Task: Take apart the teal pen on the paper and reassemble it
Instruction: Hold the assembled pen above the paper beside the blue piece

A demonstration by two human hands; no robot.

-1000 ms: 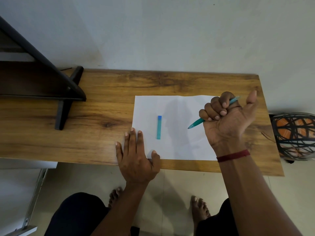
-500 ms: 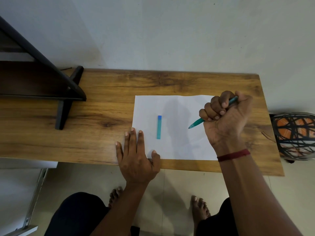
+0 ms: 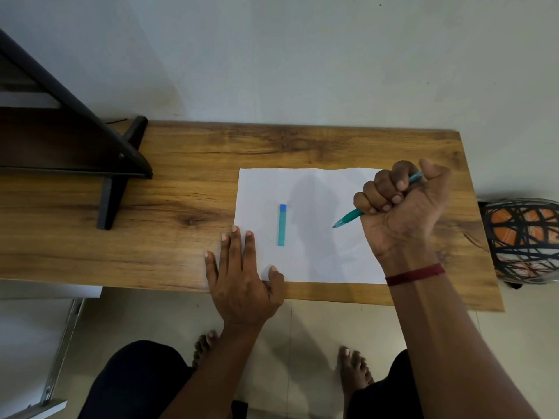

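Pen (image 3: 351,217) sits fisted in right hand (image 3: 402,213), left hand (image 3: 242,282) well apart.

There is a single view, from a wide-angle camera worn on the person's head, looking forward and steeply down. It sits close above the hands: the flat left hand (image 3: 242,285) lies low at centre, the fisted right hand (image 3: 402,207) to its right and farther from the camera. Beyond both hands runs the far edge of the brown wood-grain tabletop (image 3: 181,237), then a pale wall. Nearer than the hands, the frame takes in the person's knees and bare feet. Straight lines bow toward the frame edges.
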